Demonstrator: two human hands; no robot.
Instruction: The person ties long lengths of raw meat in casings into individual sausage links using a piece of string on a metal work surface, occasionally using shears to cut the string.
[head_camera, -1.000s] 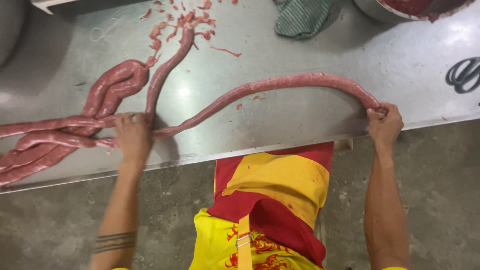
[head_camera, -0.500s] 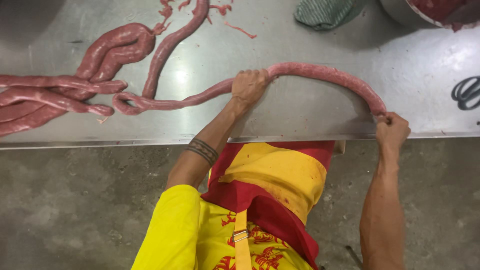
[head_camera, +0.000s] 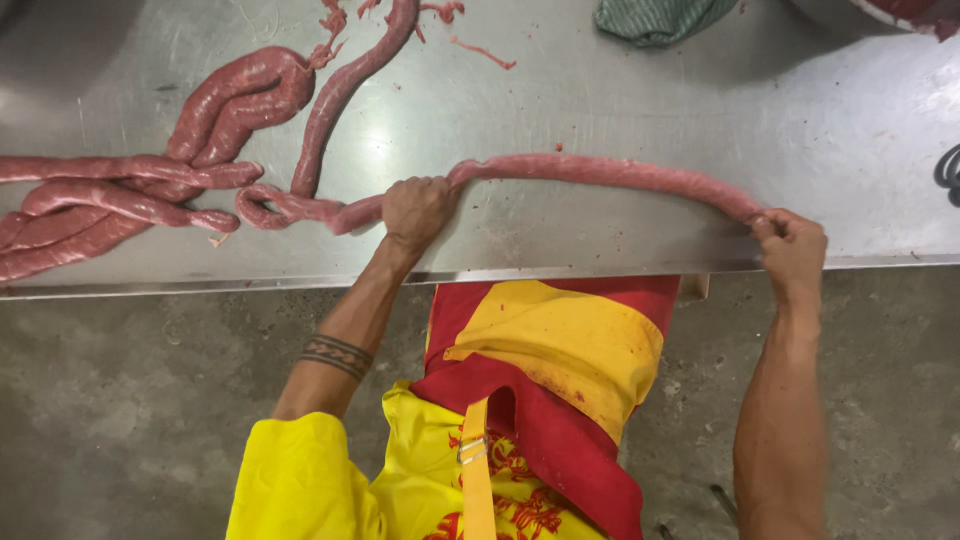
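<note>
Since the earlier frame the left hand (head_camera: 418, 208) has slid a little further right along the long pink raw sausage rope (head_camera: 600, 172), shortening the span between the two hands. That hand is clenched over the sausage, knuckles up, the casing passing under the palm. The right hand (head_camera: 793, 248) is closed around the sausage's right end at the near edge of the table, fingers wrapped tight. Between the hands the sausage runs left to right in a shallow arch, bowing toward the far side. Left of the left hand it loops and joins a pile of coiled pink sausage lengths (head_camera: 120, 200). Everything lies on a scuffed stainless steel table (head_camera: 620, 90); a green cloth (head_camera: 660, 18) sits at the far edge. Below is a grey concrete floor (head_camera: 130, 400).
</note>
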